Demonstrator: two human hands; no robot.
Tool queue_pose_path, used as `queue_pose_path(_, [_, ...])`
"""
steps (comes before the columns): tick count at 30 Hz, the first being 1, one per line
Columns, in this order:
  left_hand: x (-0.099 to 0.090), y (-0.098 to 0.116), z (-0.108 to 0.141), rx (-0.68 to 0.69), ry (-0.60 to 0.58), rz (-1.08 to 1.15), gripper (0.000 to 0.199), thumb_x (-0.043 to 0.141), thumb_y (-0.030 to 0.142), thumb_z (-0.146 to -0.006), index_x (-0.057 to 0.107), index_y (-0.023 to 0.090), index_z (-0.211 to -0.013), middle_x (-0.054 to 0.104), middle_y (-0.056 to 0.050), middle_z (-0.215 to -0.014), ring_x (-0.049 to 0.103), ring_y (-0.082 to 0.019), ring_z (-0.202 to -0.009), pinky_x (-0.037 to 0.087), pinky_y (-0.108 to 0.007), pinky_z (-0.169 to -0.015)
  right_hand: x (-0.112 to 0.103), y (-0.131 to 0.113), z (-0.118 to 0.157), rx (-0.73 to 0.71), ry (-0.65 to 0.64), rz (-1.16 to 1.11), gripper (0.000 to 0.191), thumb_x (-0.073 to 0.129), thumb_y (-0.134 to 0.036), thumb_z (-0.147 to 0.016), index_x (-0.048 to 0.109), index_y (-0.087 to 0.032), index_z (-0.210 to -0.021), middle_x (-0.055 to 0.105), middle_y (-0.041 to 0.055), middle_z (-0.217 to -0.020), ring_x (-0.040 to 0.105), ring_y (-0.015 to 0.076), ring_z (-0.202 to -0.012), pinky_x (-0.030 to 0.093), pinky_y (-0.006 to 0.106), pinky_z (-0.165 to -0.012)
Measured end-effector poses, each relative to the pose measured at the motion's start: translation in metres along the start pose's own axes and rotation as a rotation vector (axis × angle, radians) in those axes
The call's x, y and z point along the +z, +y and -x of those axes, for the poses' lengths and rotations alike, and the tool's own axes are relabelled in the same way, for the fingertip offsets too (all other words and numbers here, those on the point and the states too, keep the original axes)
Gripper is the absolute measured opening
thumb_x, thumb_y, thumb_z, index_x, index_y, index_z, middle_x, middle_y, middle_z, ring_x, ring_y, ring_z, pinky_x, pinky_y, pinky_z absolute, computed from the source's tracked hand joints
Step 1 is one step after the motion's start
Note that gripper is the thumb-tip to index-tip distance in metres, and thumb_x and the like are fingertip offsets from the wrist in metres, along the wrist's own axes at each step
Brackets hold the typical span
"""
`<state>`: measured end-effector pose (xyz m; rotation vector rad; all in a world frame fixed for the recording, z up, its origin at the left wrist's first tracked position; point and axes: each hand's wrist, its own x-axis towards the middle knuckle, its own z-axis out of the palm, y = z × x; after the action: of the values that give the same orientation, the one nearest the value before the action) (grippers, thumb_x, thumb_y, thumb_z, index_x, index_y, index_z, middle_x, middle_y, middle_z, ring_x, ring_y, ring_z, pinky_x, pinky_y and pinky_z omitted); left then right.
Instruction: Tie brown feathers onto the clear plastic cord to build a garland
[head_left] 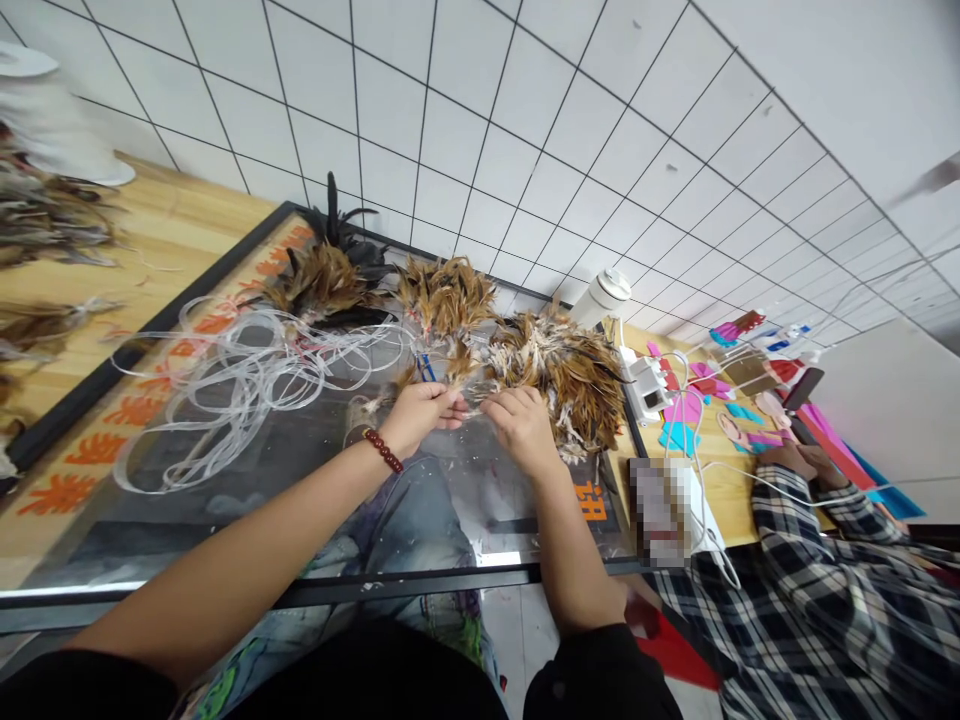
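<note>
My left hand, with a beaded bracelet at the wrist, pinches the base of a small brown feather over the glass tabletop. Close beside it on the right, my right hand has its fingers curled together near the pile of brown feathers; what they hold is too small to make out. Behind the hands lies another bunch of brown feathers. Further left is a bunch with dark plumes. Loose coils of clear strip spread over the glass on the left.
A white cylindrical container stands by the tiled wall. Right of the glass are a power strip, cables and coloured pieces. A person in a checked sleeve works at the far right. More feathers and a white spool lie at the far left.
</note>
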<state>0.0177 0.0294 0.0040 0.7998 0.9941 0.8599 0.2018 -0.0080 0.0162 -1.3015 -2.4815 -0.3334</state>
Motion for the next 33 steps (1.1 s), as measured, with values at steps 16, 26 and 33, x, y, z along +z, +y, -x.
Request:
queue_pose_path(16, [-0.003, 0.001, 0.001, -0.076, -0.171, -0.197, 0.035, 0.077, 0.04, -0.063, 0.064, 0.008, -0.063, 0.065, -0.007, -0.06, 0.061, -0.013, -0.052, 0.05, -0.025, -0.052, 0.003, -0.005, -0.003, -0.068, 0.045, 0.104, 0.022, 0.044, -0.022, -0.094, 0.064, -0.021, -0.103, 0.065, 0.0059, -0.094, 0.048, 0.0189, -0.09, 0.035, 0.035, -0.087])
queue_pose_path(26, [-0.002, -0.002, 0.002, -0.114, -0.246, -0.23, 0.025, 0.074, 0.03, -0.068, 0.061, 0.01, -0.059, 0.061, -0.004, -0.055, 0.058, -0.011, -0.048, 0.049, -0.024, -0.051, 0.001, -0.009, -0.005, -0.018, 0.013, 0.144, 0.024, 0.042, -0.023, -0.094, 0.064, -0.02, -0.101, 0.062, 0.0072, -0.091, 0.046, 0.0203, -0.09, 0.033, 0.036, -0.088])
queue_pose_path(33, [0.002, -0.008, 0.002, -0.004, -0.193, -0.189, 0.023, 0.069, 0.031, -0.073, 0.06, 0.012, -0.062, 0.052, 0.0, -0.049, 0.049, -0.009, -0.042, 0.04, -0.02, -0.041, 0.001, -0.007, -0.002, 0.255, 0.048, 0.055, 0.03, 0.042, -0.02, -0.092, 0.062, -0.021, -0.114, 0.061, 0.0108, -0.103, 0.049, 0.0235, -0.099, 0.032, 0.04, -0.092])
